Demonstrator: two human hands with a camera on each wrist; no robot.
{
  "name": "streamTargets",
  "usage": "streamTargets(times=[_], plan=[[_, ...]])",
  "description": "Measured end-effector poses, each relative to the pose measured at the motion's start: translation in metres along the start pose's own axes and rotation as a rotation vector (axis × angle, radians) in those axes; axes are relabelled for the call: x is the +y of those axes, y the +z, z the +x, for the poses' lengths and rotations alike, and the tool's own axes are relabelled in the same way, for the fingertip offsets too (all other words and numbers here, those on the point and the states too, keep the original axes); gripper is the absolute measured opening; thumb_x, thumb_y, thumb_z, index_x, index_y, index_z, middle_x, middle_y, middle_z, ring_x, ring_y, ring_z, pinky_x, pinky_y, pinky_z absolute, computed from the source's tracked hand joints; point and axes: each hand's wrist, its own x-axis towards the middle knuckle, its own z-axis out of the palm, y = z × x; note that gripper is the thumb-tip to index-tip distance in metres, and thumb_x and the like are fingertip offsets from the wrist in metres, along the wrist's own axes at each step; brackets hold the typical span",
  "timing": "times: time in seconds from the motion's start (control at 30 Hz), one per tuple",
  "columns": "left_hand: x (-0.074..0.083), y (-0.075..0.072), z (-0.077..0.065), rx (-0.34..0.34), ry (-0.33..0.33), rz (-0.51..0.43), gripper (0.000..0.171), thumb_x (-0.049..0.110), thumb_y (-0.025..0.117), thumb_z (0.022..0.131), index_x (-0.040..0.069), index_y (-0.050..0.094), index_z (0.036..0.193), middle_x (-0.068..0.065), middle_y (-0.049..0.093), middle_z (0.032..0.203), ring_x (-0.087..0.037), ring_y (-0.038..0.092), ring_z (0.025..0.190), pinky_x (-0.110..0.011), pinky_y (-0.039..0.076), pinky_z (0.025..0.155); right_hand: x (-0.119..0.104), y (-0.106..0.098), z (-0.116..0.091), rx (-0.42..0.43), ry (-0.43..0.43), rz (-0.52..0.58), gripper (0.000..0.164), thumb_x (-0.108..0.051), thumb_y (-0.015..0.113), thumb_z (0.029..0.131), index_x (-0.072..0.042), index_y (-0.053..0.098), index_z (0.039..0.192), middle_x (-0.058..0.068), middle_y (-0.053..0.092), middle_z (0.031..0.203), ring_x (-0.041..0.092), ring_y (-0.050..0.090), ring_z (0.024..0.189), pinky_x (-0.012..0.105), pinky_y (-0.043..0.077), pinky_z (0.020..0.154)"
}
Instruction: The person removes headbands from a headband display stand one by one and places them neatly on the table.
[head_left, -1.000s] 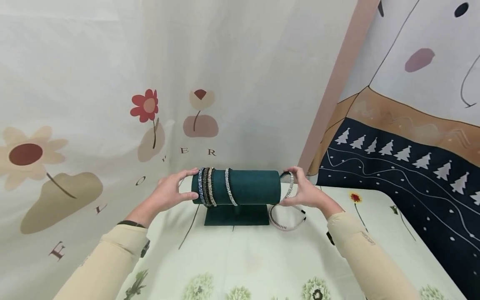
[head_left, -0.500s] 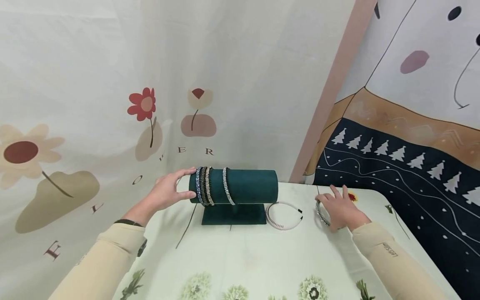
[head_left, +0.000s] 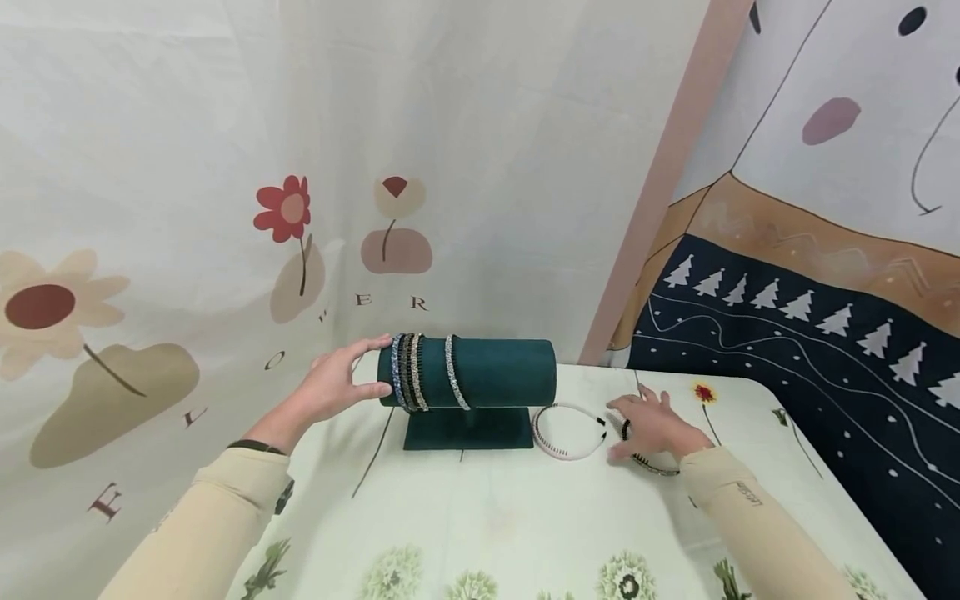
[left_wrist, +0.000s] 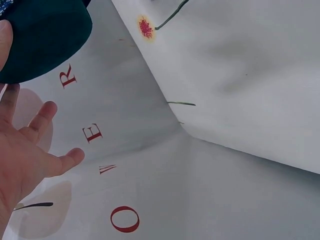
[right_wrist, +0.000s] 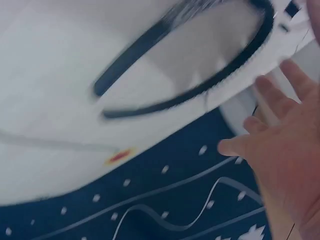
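Observation:
A dark green velvet headband display stand [head_left: 502, 375] has a horizontal roll on a flat base. Several glittery headbands circle the roll's left part, one [head_left: 454, 372] set apart from the rest. With thumb and index finger, my left hand [head_left: 336, 385] grips the roll's left end; its other fingers are spread in the left wrist view. To the right, my right hand [head_left: 651, 423] hovers low over a dark rhinestone headband [head_left: 657, 469] on the table. In the right wrist view this headband [right_wrist: 180, 102] looks blurred and apart from the extended fingers.
A pale pink headband [head_left: 555, 450] lies on the table between the stand's base and my right hand. The table [head_left: 495, 517] wears a flower-print cloth. Printed curtains [head_left: 510, 167] hang close behind and to the sides.
My right hand has carried the headband off the roll's right end, down to the table at right, and let go of it. The left hand keeps its grip.

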Motion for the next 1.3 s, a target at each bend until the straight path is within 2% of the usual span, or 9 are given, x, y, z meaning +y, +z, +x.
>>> streamTargets(times=[0.1, 0.27, 0.4, 0.57, 0.77, 1.03, 1.17, 1.3], plan=[[0.001, 0.0, -0.001, -0.003, -0.002, -0.003, 0.081, 0.032, 0.084, 0.094, 0.019, 0.044, 0.164, -0.009, 0.043, 0.171, -0.048, 0.046, 0.152, -0.078, 0.018, 0.121, -0.017, 0.01, 0.013, 0.039, -0.071, 0.033, 0.107, -0.057, 0.095, 0.074, -0.013, 0.049, 0.16, 0.019, 0.05, 0.164, 0.061, 0.019, 0.158, 0.087, 0.008, 0.12], [0.002, -0.001, -0.001, 0.0, -0.002, -0.009, 0.081, 0.033, 0.083, 0.095, 0.019, 0.044, 0.164, -0.011, 0.043, 0.171, -0.049, 0.044, 0.152, -0.08, 0.018, 0.12, -0.039, 0.023, 0.025, 0.039, -0.135, 0.05, 0.109, -0.06, 0.093, 0.075, -0.015, 0.045, 0.163, 0.018, 0.049, 0.165, 0.06, 0.02, 0.159, 0.087, 0.01, 0.12], [0.002, 0.0, -0.001, 0.009, -0.001, -0.009, 0.081, 0.033, 0.084, 0.094, 0.019, 0.044, 0.164, -0.009, 0.043, 0.171, -0.048, 0.042, 0.154, -0.08, 0.018, 0.121, -0.041, 0.025, 0.024, 0.051, -0.087, 0.037, 0.108, -0.057, 0.094, 0.076, -0.015, 0.046, 0.163, 0.015, 0.052, 0.164, 0.055, 0.02, 0.161, 0.085, 0.008, 0.123], [0.0, 0.0, 0.001, 0.017, 0.013, -0.004, 0.081, 0.033, 0.085, 0.093, 0.019, 0.045, 0.163, -0.009, 0.044, 0.171, -0.048, 0.043, 0.153, -0.08, 0.019, 0.12, -0.032, 0.025, 0.014, 0.061, -0.025, 0.034, 0.113, -0.058, 0.095, 0.074, -0.016, 0.043, 0.165, 0.016, 0.051, 0.164, 0.055, 0.018, 0.162, 0.084, 0.008, 0.124], [-0.001, 0.0, 0.001, 0.016, 0.014, -0.006, 0.081, 0.034, 0.085, 0.093, 0.019, 0.046, 0.163, -0.008, 0.043, 0.171, -0.048, 0.044, 0.153, -0.079, 0.019, 0.121, -0.023, 0.023, 0.006, 0.085, -0.009, 0.028, 0.118, -0.06, 0.096, 0.071, -0.014, 0.041, 0.165, 0.02, 0.05, 0.164, 0.056, 0.02, 0.161, 0.085, 0.011, 0.123], [-0.002, 0.001, 0.002, 0.011, 0.007, -0.004, 0.08, 0.033, 0.084, 0.094, 0.021, 0.046, 0.163, -0.007, 0.043, 0.171, -0.046, 0.047, 0.151, -0.078, 0.02, 0.12, -0.018, 0.021, 0.007, 0.054, 0.006, 0.039, 0.123, -0.06, 0.097, 0.069, -0.017, 0.036, 0.167, 0.02, 0.046, 0.167, 0.056, 0.014, 0.162, 0.085, 0.008, 0.123], [-0.002, 0.001, 0.003, 0.014, 0.017, -0.003, 0.079, 0.032, 0.085, 0.093, 0.02, 0.047, 0.161, -0.007, 0.044, 0.171, -0.045, 0.045, 0.153, -0.078, 0.023, 0.118, -0.024, 0.007, 0.011, 0.057, 0.006, 0.109, 0.12, -0.061, 0.092, 0.076, -0.017, 0.031, 0.17, 0.021, 0.042, 0.169, 0.056, 0.011, 0.162, 0.084, 0.008, 0.124], [-0.003, 0.0, 0.002, 0.013, 0.019, -0.006, 0.079, 0.031, 0.086, 0.093, 0.02, 0.048, 0.161, -0.007, 0.045, 0.171, -0.044, 0.044, 0.154, -0.077, 0.023, 0.117, -0.042, -0.023, 0.021, 0.163, -0.025, 0.171, 0.101, -0.057, 0.08, 0.092, -0.013, 0.031, 0.169, 0.023, 0.039, 0.17, 0.057, 0.017, 0.16, 0.082, 0.02, 0.122]])
